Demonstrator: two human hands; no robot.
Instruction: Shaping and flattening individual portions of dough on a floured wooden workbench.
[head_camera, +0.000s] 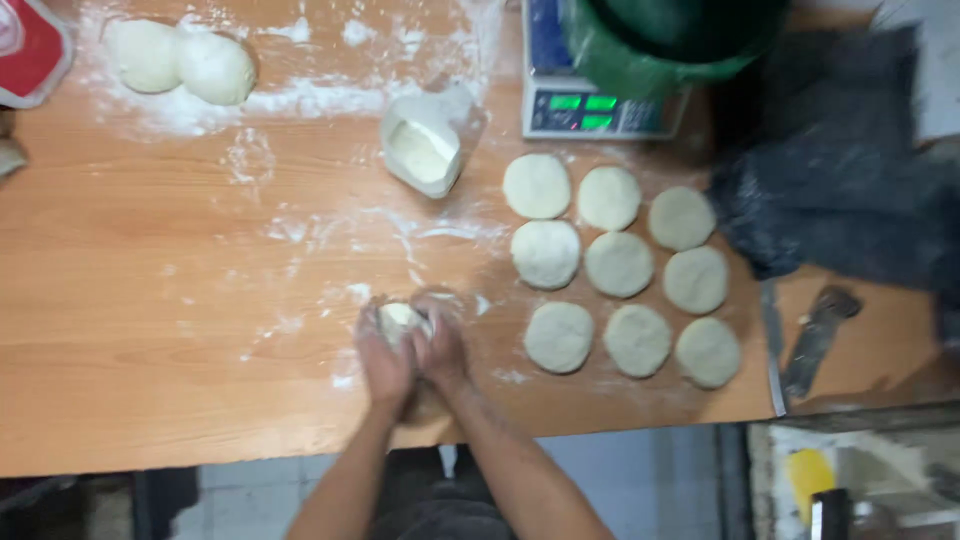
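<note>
Both hands, left (385, 365) and right (440, 350), cup one dough ball (400, 318) on the bench (150, 330); it looks soft, light, sticky, best held from the sides.

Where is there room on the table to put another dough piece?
Bare wood lies left of the hands, below the two dough balls. It is crowded right of them: nine flat dough rounds, then the dark cloth.

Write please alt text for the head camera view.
Two hands, left hand and right hand, cup a dough ball on a floured wooden table. Nine flattened dough discs lie right of them, below a scale.
</note>
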